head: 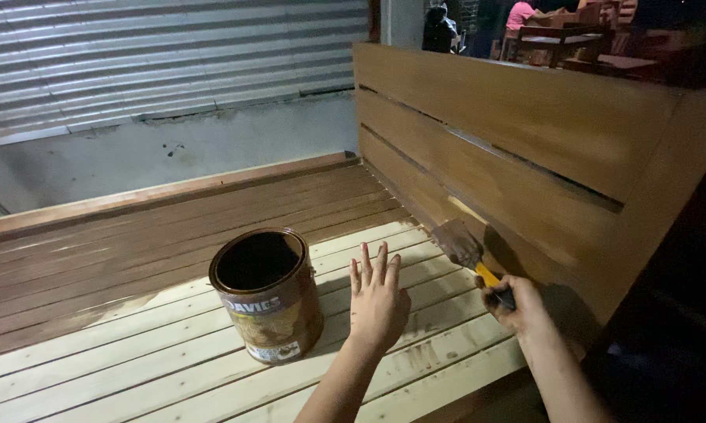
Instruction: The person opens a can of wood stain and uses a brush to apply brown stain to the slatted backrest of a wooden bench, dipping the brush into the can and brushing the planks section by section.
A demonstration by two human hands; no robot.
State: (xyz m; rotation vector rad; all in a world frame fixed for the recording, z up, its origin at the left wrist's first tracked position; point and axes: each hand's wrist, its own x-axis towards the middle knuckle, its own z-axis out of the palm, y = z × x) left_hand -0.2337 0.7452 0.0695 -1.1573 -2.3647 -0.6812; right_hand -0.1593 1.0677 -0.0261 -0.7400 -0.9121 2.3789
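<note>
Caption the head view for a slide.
Right hand brushes brown stain on a bench back; left hand rests on the slats beside an open can.

Furniture workshop yard, at night

A half-stained slatted wooden bench [212,345] fills the centre, grey corrugated metal sheeting [157,55] closes off eleven o'clock, and unfinished brown wooden chairs and tables [572,39] crowd one o'clock.

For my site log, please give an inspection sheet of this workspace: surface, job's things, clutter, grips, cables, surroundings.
Surface: slatted seat, far part stained brown, near part bare pale wood.
Job's things: open can on bare slats; brush against the backrest.
Clutter: nothing seen.
Grips: left hand flat on the slats, fingers spread; right hand holds the brush handle.
Cables: nothing seen.
Surroundings: corrugated wall, concrete floor, wooden furniture and people behind.
</note>
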